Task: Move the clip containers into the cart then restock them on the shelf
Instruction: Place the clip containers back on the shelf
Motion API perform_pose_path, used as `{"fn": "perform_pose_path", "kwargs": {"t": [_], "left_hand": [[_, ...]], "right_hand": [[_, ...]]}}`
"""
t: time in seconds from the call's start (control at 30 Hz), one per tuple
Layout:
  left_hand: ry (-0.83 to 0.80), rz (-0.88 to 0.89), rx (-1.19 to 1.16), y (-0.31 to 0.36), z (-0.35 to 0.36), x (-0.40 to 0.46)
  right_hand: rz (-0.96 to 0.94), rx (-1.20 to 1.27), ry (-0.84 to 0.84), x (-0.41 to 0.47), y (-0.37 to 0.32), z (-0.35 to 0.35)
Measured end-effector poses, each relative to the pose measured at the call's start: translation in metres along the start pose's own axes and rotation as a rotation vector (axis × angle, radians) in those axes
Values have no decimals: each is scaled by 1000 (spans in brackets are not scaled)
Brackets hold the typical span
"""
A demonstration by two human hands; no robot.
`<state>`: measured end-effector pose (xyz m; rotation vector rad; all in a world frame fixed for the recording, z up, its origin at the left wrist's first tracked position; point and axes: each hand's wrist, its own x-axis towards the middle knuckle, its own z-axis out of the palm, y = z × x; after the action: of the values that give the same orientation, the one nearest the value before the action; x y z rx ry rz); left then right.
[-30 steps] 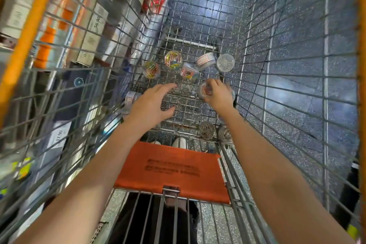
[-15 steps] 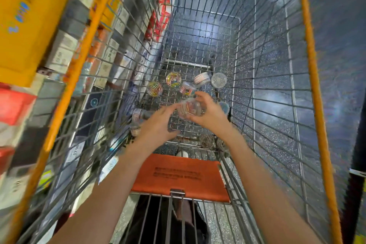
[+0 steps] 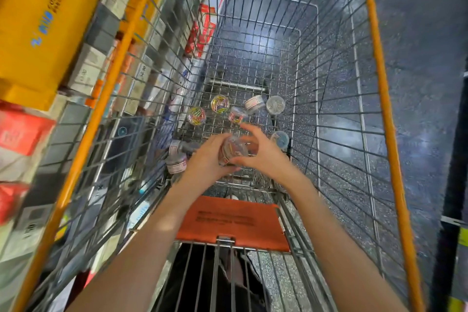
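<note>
Both my hands are inside the wire cart [image 3: 329,114], lifted above its floor. Between them is a clear round clip container [image 3: 233,151] with coloured clips inside. My left hand [image 3: 207,159] cups it from the left and my right hand [image 3: 263,154] pinches it from the right, thumb below and fingers above. Several more clip containers lie on the cart floor: two with coloured clips [image 3: 220,104] [image 3: 196,115], a silver-topped one [image 3: 275,104], a labelled one on its side [image 3: 254,102], a blue-lidded one [image 3: 279,140], and two by the left wall [image 3: 176,163].
The store shelf [image 3: 83,71] runs along the left outside the cart, with a yellow copy-paper box [image 3: 43,23], white price-tagged boxes and red packs. An orange child-seat flap [image 3: 235,223] lies under my forearms. Speckled dark floor [image 3: 425,58] shows to the right.
My right hand picked a container off the cart floor and raised it; my left hand came in and now holds it too. The view has tilted, showing more shelf.
</note>
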<state>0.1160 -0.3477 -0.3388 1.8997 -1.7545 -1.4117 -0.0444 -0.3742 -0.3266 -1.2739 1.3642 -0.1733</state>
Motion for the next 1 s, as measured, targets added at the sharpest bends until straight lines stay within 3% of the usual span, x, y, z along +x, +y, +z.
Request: {"fn": "perform_pose_path", "kwargs": {"t": [0.13, 0.37, 0.57, 0.7, 1.0], "left_hand": [[10, -70, -62, -4, 2, 1], [0, -96, -72, -15, 8, 11], [-38, -139, -72, -23, 13, 25], [-29, -125, -19, -36, 20, 30], [-116, -114, 32, -46, 24, 26]], "right_hand": [[42, 25, -11, 1, 12, -6], [223, -35, 234, 37, 85, -14], [312, -81, 317, 71, 124, -21], [296, -218, 350, 86, 142, -22], [325, -201, 399, 101, 156, -9]]}}
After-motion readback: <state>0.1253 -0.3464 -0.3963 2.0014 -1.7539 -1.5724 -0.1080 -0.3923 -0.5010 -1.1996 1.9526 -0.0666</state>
